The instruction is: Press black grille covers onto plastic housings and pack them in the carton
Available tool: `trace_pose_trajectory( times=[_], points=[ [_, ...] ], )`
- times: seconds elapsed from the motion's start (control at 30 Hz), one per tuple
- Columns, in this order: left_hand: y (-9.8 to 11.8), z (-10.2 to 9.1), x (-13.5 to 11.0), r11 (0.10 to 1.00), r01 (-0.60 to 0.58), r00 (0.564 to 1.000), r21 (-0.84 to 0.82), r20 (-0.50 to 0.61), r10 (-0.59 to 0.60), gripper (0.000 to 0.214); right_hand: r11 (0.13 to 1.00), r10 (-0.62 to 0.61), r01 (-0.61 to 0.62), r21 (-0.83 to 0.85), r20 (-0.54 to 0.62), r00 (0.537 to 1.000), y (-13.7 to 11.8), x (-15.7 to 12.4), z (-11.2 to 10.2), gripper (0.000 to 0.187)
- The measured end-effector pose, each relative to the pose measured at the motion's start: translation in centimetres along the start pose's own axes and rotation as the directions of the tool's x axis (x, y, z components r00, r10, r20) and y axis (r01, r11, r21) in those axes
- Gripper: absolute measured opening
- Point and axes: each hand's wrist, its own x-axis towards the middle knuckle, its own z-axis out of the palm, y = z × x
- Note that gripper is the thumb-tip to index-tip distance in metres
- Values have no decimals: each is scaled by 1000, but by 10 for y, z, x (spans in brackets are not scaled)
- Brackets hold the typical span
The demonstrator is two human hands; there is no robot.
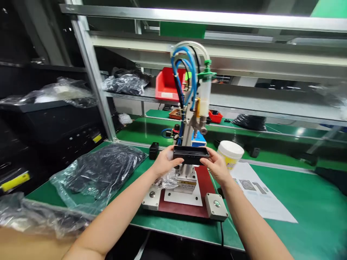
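Between both hands I hold a black rectangular plastic housing [191,158], its hollow side tilted up toward me. My left hand [166,161] is closed on its left end, thumb along the front wall. The right end is gripped by my right hand [215,164], its thumb also on the front. Directly behind the housing stands a dispensing machine [187,135] with blue hoses and a syringe [206,94] of pale fluid under a green cap. Crumpled clear plastic [169,179] lies below my left hand, by the machine's dark red base [187,208].
Push-button boxes sit at the base's left [151,198] and right [217,206]. A bag of black parts [105,169] lies left on the green bench. Rightward are a white tub [230,150] and a printed sheet [260,195]. A red bin [168,85] stands on the metal shelf behind.
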Motion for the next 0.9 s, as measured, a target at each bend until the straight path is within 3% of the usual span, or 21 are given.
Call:
trace_pose_trajectory(
  times=[0.13,0.33,0.47,0.57,0.67,0.77,0.83,0.9],
  points=[
    [1,-3,7,999,-32,999,-4,30,32,55,995,-77,73,-65,-50,996,-11,9,3,52],
    [23,-19,-2,994,-75,996,-85,-54,70,58,984,-151,144,-108,-67,986,-25,11,25,57],
    [37,-41,-28,995,-19,995,-101,92,29,63,981,-171,163,-107,-78,982,-30,-16,50,55],
    [30,-53,-56,976,73,976,-205,216,-28,74,992,-115,112,-58,-58,992,-30,-41,67,52],
    [17,-59,-88,958,105,972,-268,233,-42,71,999,-29,28,38,25,999,-28,-54,78,50],
    [7,-69,-114,965,102,991,-243,107,-78,61,999,37,-41,25,131,991,-28,-60,84,51],
    [2,-78,-118,966,102,989,-239,-79,-125,55,998,29,-23,-50,122,992,-28,-65,86,50],
    [-5,-89,-107,958,112,921,-263,-335,-200,51,990,-2,13,-143,76,997,-26,-76,86,46]
  ],
)
